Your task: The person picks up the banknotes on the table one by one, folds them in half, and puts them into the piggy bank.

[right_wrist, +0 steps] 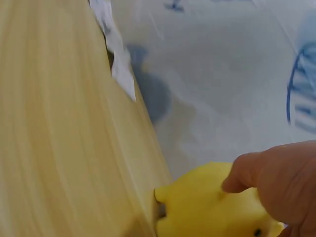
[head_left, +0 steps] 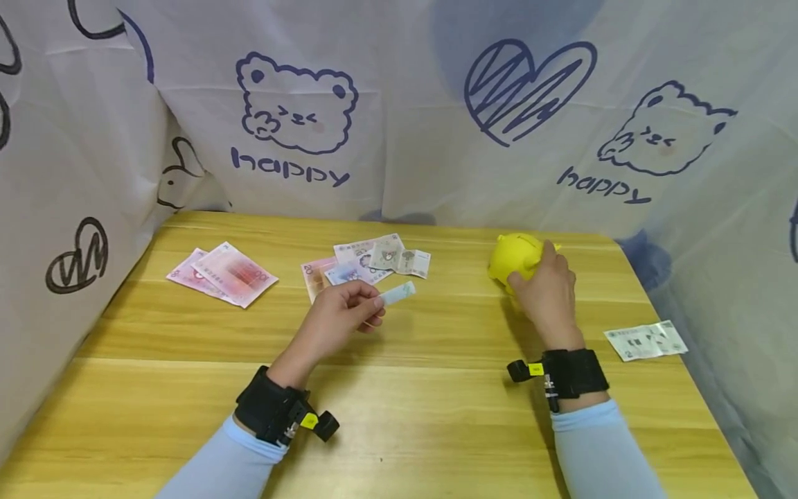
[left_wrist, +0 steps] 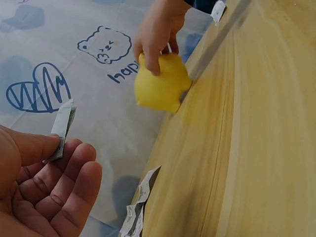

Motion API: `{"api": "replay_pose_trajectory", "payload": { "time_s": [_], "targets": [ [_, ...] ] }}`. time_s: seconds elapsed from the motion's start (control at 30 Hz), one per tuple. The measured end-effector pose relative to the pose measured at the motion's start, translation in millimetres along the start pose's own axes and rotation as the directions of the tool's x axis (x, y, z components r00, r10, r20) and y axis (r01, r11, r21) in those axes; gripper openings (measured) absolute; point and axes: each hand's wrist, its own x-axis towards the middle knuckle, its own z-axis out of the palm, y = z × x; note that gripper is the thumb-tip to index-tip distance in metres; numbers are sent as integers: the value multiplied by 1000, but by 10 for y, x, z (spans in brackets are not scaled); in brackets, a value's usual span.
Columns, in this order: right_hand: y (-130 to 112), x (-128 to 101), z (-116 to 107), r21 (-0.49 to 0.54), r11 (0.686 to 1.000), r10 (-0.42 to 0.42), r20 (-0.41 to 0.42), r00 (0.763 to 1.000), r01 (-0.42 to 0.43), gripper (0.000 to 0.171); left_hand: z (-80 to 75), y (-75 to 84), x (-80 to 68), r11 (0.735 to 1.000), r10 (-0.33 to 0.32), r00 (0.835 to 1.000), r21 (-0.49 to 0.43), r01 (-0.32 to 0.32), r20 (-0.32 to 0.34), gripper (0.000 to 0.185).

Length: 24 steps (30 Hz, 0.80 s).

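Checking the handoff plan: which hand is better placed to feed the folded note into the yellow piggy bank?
Left hand: it already pinches the folded note. The right hand grips the piggy bank.

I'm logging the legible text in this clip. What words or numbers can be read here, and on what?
"happy", under a bear drawing on the cloth backdrop.
"happy", again under the bear on the right.
"20", on a banknote in the middle pile.
"100", apparently, on the pink notes; blurred.
Print on the folded note in the left hand and on the lone note: too small to read.
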Motion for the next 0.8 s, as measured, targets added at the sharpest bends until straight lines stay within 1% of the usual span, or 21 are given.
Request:
{"api": "replay_pose_trajectory", "payload": {
  "time_s": [0.07, 0.13, 0.2, 0.27, 0.4, 0.5, 0.63, 0.8],
  "targets": [
    [-121, -60, 54, -16, 999, -38, 23, 999, 39, 88, -4, -3, 0, 1000, 2, 1000, 1, -2, -3, 15],
    [-229, -101, 145, -35, 996, -86, 19, 996, 86, 86, -10, -3, 0, 1000, 1, 1000, 2, -1, -5, 15],
    [-319, -119, 248, -29, 993, -115, 15, 993, 115, 85, -14, -2, 0, 1000, -2, 1000, 1, 2, -5, 15],
    [-382, -116, 344, 1, 992, -126, 11, 992, 126, 86, -15, 1, -1, 1000, -6, 1000, -1, 6, -4, 15],
    [-470, -79, 451, 98, 988, -124, 41, 991, 119, 86, -14, -3, -2, 1000, -13, 1000, 0, 13, -1, 15],
    [-533, -69, 515, 132, 981, -151, 65, 986, 142, 83, -10, -9, 0, 1000, -11, 1000, 7, 11, -3, 15],
    [-615, -108, 576, 133, 974, -195, 76, 978, 183, 81, -8, -16, 2, 1000, -5, 1000, 17, 6, -3, 15],
    [-662, -165, 612, 114, 971, -218, 51, 975, 212, 79, -3, -20, 12, 1000, -6, 1000, 15, 6, 4, 15]
  ]
}}
